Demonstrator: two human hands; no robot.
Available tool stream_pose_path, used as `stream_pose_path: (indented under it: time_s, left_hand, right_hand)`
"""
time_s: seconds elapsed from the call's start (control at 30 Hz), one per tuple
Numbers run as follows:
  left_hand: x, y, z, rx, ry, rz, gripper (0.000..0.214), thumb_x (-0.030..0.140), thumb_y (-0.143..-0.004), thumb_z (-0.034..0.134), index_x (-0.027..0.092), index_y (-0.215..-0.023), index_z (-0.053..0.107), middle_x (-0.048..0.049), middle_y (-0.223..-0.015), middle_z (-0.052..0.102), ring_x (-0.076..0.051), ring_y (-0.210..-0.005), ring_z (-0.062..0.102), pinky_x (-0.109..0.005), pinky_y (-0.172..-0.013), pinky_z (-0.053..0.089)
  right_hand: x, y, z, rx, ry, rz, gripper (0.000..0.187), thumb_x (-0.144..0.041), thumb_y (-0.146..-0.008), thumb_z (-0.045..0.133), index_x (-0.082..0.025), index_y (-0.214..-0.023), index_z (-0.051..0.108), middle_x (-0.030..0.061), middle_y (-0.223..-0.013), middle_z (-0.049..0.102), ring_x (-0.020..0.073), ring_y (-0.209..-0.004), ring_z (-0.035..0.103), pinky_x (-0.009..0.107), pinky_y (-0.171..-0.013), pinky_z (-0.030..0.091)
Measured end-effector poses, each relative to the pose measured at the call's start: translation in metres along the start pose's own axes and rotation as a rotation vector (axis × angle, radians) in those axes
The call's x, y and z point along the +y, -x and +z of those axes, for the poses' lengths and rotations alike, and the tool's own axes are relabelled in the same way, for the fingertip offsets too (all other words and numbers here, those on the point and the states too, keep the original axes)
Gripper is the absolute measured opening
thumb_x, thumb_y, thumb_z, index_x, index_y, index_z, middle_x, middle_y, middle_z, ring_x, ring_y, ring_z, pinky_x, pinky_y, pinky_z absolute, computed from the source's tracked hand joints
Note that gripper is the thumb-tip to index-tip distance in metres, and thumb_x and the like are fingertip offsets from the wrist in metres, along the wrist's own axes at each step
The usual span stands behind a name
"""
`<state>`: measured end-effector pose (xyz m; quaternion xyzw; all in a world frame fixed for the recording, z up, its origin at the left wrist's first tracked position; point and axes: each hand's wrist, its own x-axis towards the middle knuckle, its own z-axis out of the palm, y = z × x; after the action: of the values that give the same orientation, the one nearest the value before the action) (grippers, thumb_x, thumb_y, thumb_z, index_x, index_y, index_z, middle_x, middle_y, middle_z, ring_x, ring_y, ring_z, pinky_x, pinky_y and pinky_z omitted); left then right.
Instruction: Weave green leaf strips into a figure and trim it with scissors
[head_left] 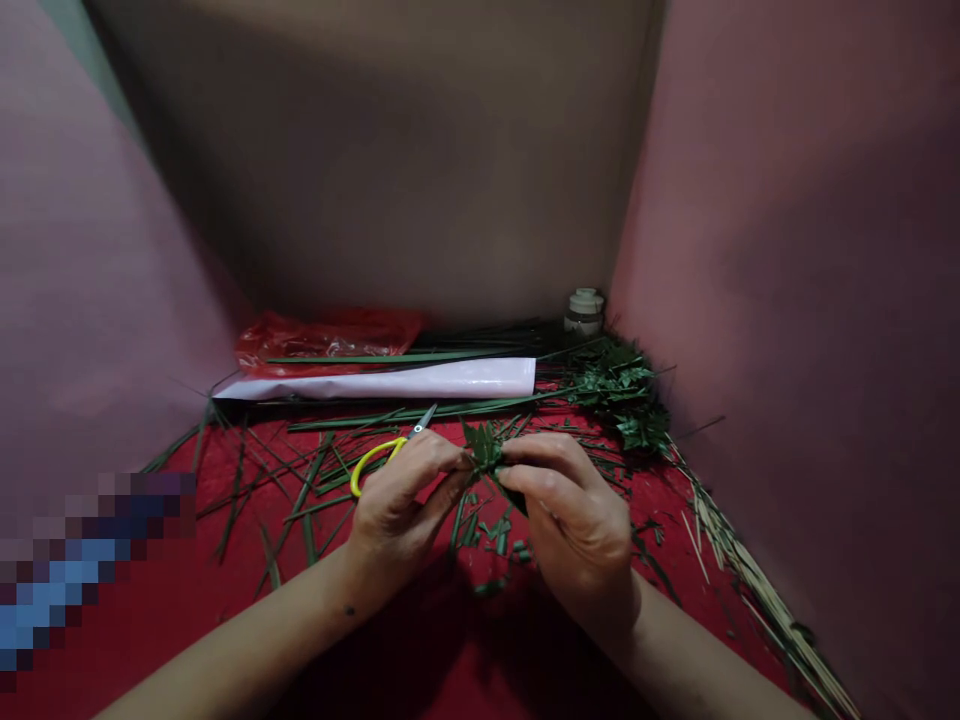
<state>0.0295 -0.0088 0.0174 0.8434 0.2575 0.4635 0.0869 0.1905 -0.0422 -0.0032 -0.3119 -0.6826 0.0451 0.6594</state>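
Observation:
Between my two hands is a small dark green folded-leaf piece [484,445] with pointed tips, shaped somewhat like a flower or star. My left hand [412,490] pinches its left side between thumb and fingers. On its right side, my right hand [574,510] grips the base, with a strip of leaf hanging below the fingers. The fingertips cover part of the piece. Just beyond my left hand lie scissors [379,462] with yellow handles, blades pointing away. Short green leaf cuttings [495,535] are scattered on the red surface beneath the hands.
A rolled white sheet [390,382] lies across the back, with a red plastic bag [322,335] behind it. Finished-looking green leaf pieces [619,390] are heaped at right, near a lidded jar [585,310]. Long stems [757,575] run along the right wall. Leaf strips [307,490] litter the left.

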Motion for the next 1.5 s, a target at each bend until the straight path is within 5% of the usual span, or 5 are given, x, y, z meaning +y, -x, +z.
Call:
stream_pose_path:
  time_s: [0.23, 0.43, 0.7, 0.83, 1.5]
  left_hand:
    - [0.0, -0.001, -0.003, 0.013, 0.025, 0.04, 0.018, 0.003, -0.077, 0.055, 0.02, -0.084, 0.055, -0.0007, -0.073, 0.056, -0.014, -0.08, 0.047, -0.027, -0.071, 0.043]
    - [0.005, 0.0, -0.003, -0.007, -0.047, 0.025, 0.021, 0.001, -0.076, 0.053, 0.02, -0.086, 0.052, -0.0012, -0.073, 0.056, -0.014, -0.08, 0.048, -0.029, -0.071, 0.042]
    - [0.008, -0.003, -0.001, -0.027, -0.252, 0.026, 0.011, 0.008, -0.077, 0.054, 0.018, -0.081, 0.056, 0.0, -0.067, 0.056, -0.013, -0.072, 0.046, -0.027, -0.068, 0.042]
    - [0.005, -0.004, 0.0, -0.082, -0.299, 0.041, 0.009, 0.008, -0.077, 0.052, 0.016, -0.079, 0.055, -0.0002, -0.064, 0.053, -0.013, -0.068, 0.044, -0.028, -0.066, 0.041]
    - [0.002, -0.007, -0.006, -0.241, -0.256, -0.046, 0.009, 0.01, -0.076, 0.05, 0.015, -0.071, 0.055, -0.0001, -0.062, 0.051, -0.013, -0.066, 0.044, -0.024, -0.058, 0.038]
  right_hand:
    - [-0.006, -0.002, 0.002, 0.032, -0.038, -0.015, 0.03, 0.005, -0.076, 0.05, -0.019, -0.088, 0.063, 0.005, -0.09, 0.061, 0.0158, -0.088, 0.055, 0.034, -0.078, 0.046]
    - [-0.004, 0.002, 0.003, 0.025, -0.14, 0.13, 0.026, 0.002, -0.077, 0.051, -0.019, -0.087, 0.062, 0.0037, -0.089, 0.061, 0.0145, -0.085, 0.056, 0.031, -0.077, 0.046]
    - [-0.001, -0.001, 0.014, 0.112, -0.487, 0.807, 0.007, -0.018, -0.071, 0.067, -0.018, -0.076, 0.062, -0.0008, -0.072, 0.062, 0.0113, -0.065, 0.057, 0.024, -0.062, 0.048]
    - [0.005, 0.002, 0.015, 0.117, -0.652, 0.958, 0.013, -0.02, -0.067, 0.068, -0.016, -0.076, 0.06, -0.0001, -0.075, 0.062, 0.0125, -0.068, 0.057, 0.026, -0.064, 0.049]
    - [0.016, 0.01, 0.015, -0.011, -0.671, 0.992, 0.011, -0.021, -0.069, 0.065, -0.016, -0.077, 0.06, 0.0009, -0.079, 0.063, 0.0146, -0.073, 0.059, 0.031, -0.072, 0.049]
